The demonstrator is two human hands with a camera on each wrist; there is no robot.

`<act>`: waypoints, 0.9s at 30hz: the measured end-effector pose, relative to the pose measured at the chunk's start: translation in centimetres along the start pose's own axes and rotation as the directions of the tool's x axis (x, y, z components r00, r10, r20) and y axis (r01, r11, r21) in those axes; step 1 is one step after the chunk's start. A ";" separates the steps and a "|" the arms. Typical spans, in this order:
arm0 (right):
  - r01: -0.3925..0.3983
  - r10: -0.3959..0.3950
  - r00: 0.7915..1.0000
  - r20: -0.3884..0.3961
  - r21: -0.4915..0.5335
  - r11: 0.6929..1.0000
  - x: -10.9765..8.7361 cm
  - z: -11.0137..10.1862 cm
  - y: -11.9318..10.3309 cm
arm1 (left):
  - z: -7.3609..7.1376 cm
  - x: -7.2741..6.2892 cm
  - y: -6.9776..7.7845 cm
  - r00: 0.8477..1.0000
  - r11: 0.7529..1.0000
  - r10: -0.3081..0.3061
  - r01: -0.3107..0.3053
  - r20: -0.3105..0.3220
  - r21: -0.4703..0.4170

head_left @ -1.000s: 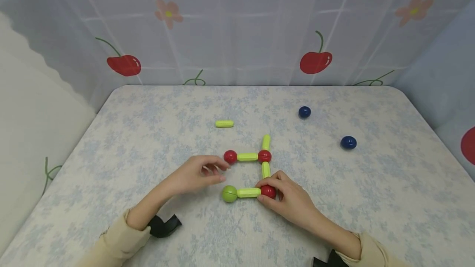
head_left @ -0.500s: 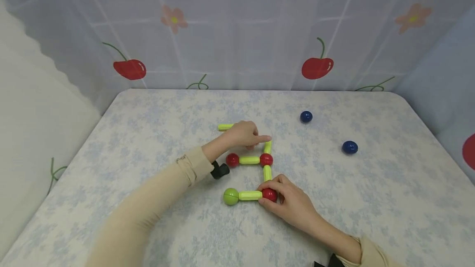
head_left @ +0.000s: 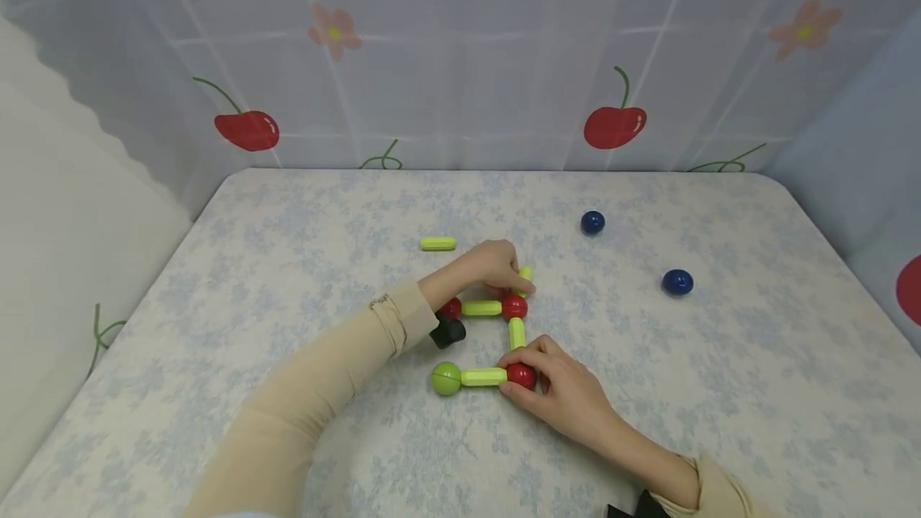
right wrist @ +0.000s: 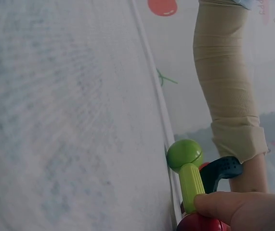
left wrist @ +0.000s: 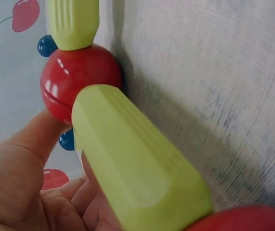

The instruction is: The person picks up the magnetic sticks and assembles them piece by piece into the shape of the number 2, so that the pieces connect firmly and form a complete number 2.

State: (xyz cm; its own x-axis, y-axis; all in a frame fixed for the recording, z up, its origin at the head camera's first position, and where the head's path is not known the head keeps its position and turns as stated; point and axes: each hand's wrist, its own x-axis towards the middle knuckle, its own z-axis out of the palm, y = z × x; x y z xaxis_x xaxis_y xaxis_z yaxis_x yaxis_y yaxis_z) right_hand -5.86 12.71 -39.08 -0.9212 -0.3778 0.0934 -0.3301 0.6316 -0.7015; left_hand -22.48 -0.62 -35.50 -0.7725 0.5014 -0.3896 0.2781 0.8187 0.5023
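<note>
Several yellow-green rods and balls are joined on the table. My left hand (head_left: 496,264) reaches over the structure and pinches the far upright rod (head_left: 526,272), its thumb close to the upper right red ball (head_left: 514,308). From that ball a rod (head_left: 481,308) runs left to another red ball (head_left: 452,308), partly covered by the left wrist's black strap. My right hand (head_left: 561,390) grips the near red ball (head_left: 521,376) between thumb and fingers. A rod (head_left: 484,376) links this ball to a green ball (head_left: 446,378), and another rod (head_left: 516,332) rises to the upper red ball.
A loose yellow-green rod (head_left: 437,244) lies behind the left forearm. Two dark blue balls (head_left: 592,222) rest apart at the back right of the cloth-covered table (head_left: 763,390). A printed curtain (head_left: 460,54) hangs behind the table's far edge.
My left hand has gone from beside the left red ball, up and right, to the far rod, where its fingers have closed. The right hand stays on the near red ball.
</note>
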 end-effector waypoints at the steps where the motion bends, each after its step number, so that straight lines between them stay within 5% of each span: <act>1: -0.001 0.001 1.000 -0.001 -0.002 1.000 0.0 0.0 0.0 | 0.0 0.0 -0.1 1.000 1.000 0.012 -0.012 -0.005 -0.021; 12: -0.009 0.009 1.000 -0.001 -0.005 1.000 0.0 0.0 -0.1 | 0.4 -0.7 -0.7 0.995 0.986 0.036 -0.052 -0.096 -0.161; 18: -0.001 0.001 1.000 -0.005 -0.001 1.000 0.0 -0.1 -0.1 | -0.7 -1.8 -0.8 0.979 0.958 0.068 -0.118 -0.192 -0.262; 21: -0.001 0.001 1.000 -0.003 0.001 1.000 0.0 0.0 -0.1 | -1.8 -3.5 -1.0 0.961 0.910 0.121 -0.207 -0.247 -0.359; 23: -0.004 0.004 1.000 -0.002 0.001 1.000 0.0 0.0 -0.1 | -2.3 -5.3 -1.3 0.954 0.855 0.142 -0.253 -0.264 -0.452; 25: -0.008 0.008 1.000 -0.004 -0.003 1.000 0.1 0.0 -0.1 | -2.4 -7.4 -1.9 0.952 0.798 0.149 -0.276 -0.268 -0.536; 27: -0.016 0.016 1.000 -0.005 -0.009 1.000 0.1 0.1 -0.1 | -2.2 -9.6 -2.6 0.954 0.771 0.139 -0.274 -0.267 -0.575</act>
State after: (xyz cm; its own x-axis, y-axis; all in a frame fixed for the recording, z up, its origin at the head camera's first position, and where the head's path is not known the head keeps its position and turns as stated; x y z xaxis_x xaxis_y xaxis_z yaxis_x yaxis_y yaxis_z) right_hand -5.88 12.54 -39.09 -0.9273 -0.3642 0.0862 -0.3176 0.6439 -0.6961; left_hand -17.00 -8.19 -31.35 -0.8504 0.5174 -0.0953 0.0977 0.3333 0.9378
